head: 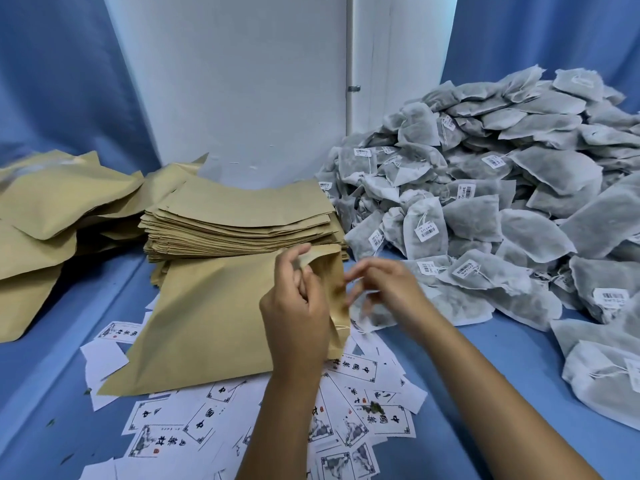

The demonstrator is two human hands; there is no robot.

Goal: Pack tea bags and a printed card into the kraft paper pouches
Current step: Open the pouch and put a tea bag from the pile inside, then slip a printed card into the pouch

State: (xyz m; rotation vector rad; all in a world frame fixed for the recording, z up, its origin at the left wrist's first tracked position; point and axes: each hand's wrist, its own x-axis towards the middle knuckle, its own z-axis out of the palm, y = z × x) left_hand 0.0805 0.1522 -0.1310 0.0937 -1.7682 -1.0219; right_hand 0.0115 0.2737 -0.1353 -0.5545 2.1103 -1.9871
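Note:
A kraft paper pouch (214, 317) lies flat on the blue table with its mouth facing right. My left hand (294, 313) pinches the upper lip of the mouth and lifts it open. My right hand (391, 289) is motion-blurred just at the mouth, fingers curled. Right below it lies a white tea bag (377, 318) at the pouch opening; whether the fingers hold it is unclear. Printed cards (349, 410) with black characters lie scattered under and in front of the pouch.
A large heap of tea bags (502, 188) with barcode tags fills the right side. A stack of flat empty pouches (242, 216) sits behind the open one. Bulging pouches (52, 216) lie piled at the left. A white wall panel stands behind.

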